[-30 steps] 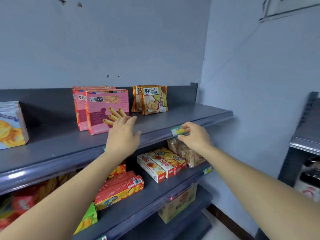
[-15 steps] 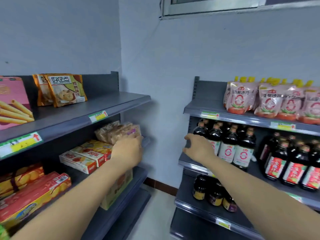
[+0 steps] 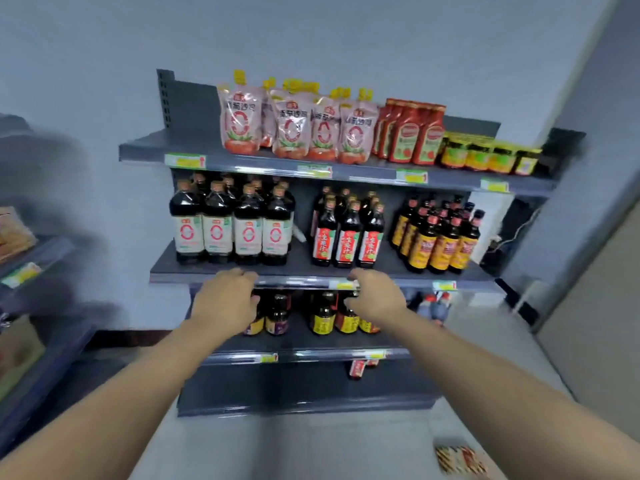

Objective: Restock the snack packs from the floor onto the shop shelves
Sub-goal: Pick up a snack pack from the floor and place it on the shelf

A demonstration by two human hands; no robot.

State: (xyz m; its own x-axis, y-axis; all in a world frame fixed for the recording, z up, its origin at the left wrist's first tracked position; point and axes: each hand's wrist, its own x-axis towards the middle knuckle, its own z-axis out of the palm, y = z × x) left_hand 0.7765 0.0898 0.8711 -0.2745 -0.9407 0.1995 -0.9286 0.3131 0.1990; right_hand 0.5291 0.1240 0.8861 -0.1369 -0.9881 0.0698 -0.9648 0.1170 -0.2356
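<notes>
Grey shop shelving [image 3: 221, 273] against a pale blue wall fills the frame as a person reaches forward with both bare arms. Fingers of the left hand [image 3: 225, 301] and right hand [image 3: 375, 296] curl loosely downward, holding nothing, in front of the middle shelf's edge. Behind them stand dark sauce bottles [image 3: 232, 226], with red pouches [image 3: 294, 128] on the top shelf. One snack pack [image 3: 459, 459], blurred, lies on the floor at lower right, well apart from both hands.
</notes>
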